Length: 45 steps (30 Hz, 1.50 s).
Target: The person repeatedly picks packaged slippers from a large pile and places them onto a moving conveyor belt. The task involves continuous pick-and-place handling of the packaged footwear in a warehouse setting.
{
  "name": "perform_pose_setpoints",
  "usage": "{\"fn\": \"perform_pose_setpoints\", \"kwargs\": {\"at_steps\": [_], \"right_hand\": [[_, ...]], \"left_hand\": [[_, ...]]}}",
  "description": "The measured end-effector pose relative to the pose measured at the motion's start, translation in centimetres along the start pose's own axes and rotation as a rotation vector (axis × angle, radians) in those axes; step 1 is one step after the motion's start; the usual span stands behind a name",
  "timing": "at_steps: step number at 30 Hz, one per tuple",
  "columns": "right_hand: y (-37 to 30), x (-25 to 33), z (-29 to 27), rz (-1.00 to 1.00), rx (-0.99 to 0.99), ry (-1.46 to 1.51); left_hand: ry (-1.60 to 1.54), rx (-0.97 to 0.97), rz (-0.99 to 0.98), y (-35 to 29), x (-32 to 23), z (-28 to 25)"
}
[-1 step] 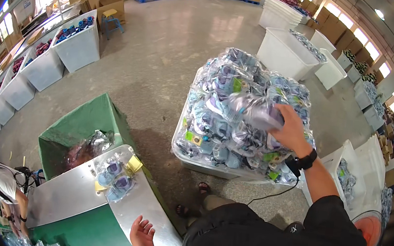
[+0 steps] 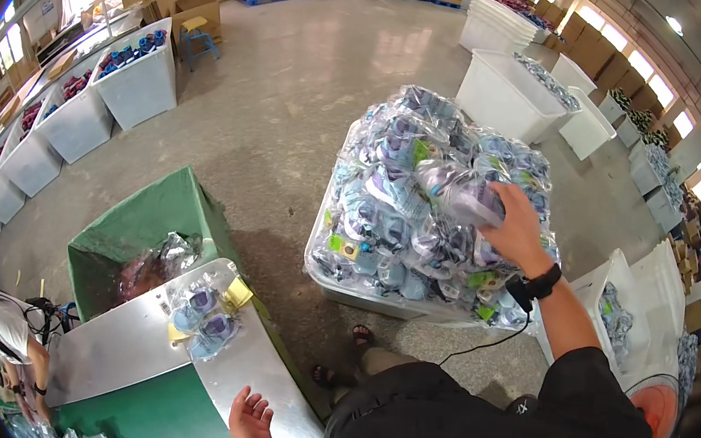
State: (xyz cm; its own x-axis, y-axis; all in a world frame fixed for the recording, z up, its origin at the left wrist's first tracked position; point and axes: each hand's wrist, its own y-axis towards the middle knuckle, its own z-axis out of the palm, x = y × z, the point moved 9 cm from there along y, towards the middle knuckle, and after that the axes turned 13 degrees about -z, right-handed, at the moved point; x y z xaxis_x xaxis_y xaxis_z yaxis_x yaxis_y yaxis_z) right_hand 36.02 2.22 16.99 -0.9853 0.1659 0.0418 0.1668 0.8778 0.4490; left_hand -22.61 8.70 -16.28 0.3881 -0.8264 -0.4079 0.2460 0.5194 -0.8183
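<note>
My right hand (image 2: pixel 509 225) is closed on a pair of shoes in a clear plastic bag (image 2: pixel 459 193), pale lavender and grey. It holds them over a white bin (image 2: pixel 359 295) heaped with similar bagged blue and purple shoes (image 2: pixel 393 194), several with bright green tags. Down by the metal tabletop (image 2: pixel 276 398), my left hand (image 2: pixel 252 424) is empty, palm up with the fingers loosely apart. Farther along that surface lies another bagged pair of shoes (image 2: pixel 205 322), blue and purple, with yellow pieces beside it.
A green box (image 2: pixel 126 226) with crumpled plastic adjoins the table, which has a green belt (image 2: pixel 160 419). At the lower left, another person (image 2: pixel 12 339) reaches toward bagged items. White bins (image 2: pixel 135 83) line the left; more bins (image 2: pixel 514 95) stand beyond the heap. A cable hangs from my right wrist.
The bagged shoes in my right hand have shifted slightly to the right and look less blurred. My left hand has barely moved.
</note>
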Motion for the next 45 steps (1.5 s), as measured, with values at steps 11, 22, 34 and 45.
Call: {"fn": "perform_pose_setpoints", "kwargs": {"at_steps": [11,22,34,45], "right_hand": [[-6.9,-3.5,11.9,0.192,0.331,-0.122],[-3.7,-2.0,10.4,-0.114,-0.007,0.064],[-6.1,3.5,17.0,-0.188,0.244,0.451],[-8.0,11.1,19.4,-0.328,0.381,0.437]], "left_hand": [[-0.067,-0.084,0.068,-1.3,-0.5,-6.0],[0.009,-0.234,0.229,-2.6,-5.2,-14.5],[0.724,-1.436,0.652,-7.2,-13.8,-35.3],[0.826,-1.523,0.226,-10.4,-9.5,-44.2]]}}
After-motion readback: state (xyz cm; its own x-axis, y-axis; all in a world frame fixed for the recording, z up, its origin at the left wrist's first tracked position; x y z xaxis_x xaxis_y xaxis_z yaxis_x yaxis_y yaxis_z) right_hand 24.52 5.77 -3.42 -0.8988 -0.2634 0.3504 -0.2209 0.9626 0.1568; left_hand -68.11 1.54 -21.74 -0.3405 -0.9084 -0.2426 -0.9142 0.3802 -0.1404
